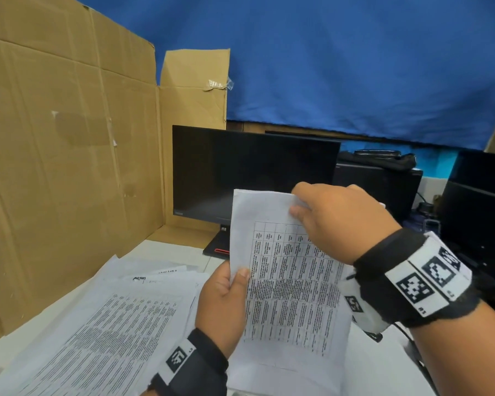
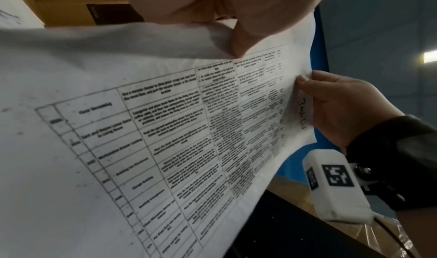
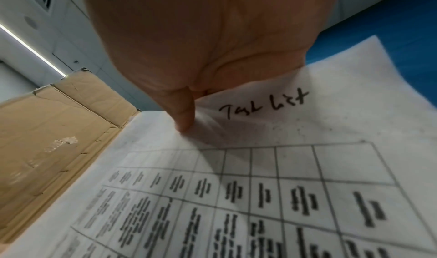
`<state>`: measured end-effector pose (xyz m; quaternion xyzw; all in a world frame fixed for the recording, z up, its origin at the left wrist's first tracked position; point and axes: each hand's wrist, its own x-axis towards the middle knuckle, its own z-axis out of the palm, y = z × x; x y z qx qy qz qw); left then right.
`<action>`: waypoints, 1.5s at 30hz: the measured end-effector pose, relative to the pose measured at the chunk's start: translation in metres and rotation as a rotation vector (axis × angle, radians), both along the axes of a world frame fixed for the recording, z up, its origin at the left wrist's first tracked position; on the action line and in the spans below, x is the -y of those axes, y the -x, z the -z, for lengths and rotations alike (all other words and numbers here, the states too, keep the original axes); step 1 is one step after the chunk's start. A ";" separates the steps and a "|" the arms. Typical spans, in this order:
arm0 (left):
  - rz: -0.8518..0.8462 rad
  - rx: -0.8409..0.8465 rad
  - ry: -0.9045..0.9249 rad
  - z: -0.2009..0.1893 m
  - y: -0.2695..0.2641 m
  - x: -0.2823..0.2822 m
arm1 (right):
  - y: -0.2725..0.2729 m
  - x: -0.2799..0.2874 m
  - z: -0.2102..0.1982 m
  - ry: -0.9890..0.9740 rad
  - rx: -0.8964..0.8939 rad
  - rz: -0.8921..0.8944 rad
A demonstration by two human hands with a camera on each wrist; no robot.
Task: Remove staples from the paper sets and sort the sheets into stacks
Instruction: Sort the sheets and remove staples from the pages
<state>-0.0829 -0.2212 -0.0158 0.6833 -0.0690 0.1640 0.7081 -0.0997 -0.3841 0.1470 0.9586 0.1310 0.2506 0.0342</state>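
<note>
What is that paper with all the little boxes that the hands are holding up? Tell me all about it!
The paper set is white, thin and slightly curled, printed with a black table of small text. "Task List" is handwritten near its top edge. It is held up above the desk, in front of a dark monitor. The left hand pinches its left edge; the right hand pinches its top.

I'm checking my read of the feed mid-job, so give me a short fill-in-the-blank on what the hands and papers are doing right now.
1. The paper set is held up by ____ hands.
2. The right hand pinches the set at its ____ edge, while the left hand grips its left edge.
3. The handwritten note near the right thumb is in ____ ink.
4. Behind the set stands a dark ____.

Missing words: both; top; black; monitor
</note>
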 end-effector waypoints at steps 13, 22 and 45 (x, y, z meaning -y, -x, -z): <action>-0.041 0.065 -0.248 -0.017 0.002 -0.007 | 0.007 0.003 -0.016 -0.011 0.075 -0.122; -0.078 -0.125 -0.382 -0.031 0.025 -0.044 | 0.023 0.096 0.024 -0.658 0.211 0.011; 0.040 -0.126 -0.912 0.042 0.047 -0.031 | 0.038 0.154 0.161 -1.749 0.030 0.082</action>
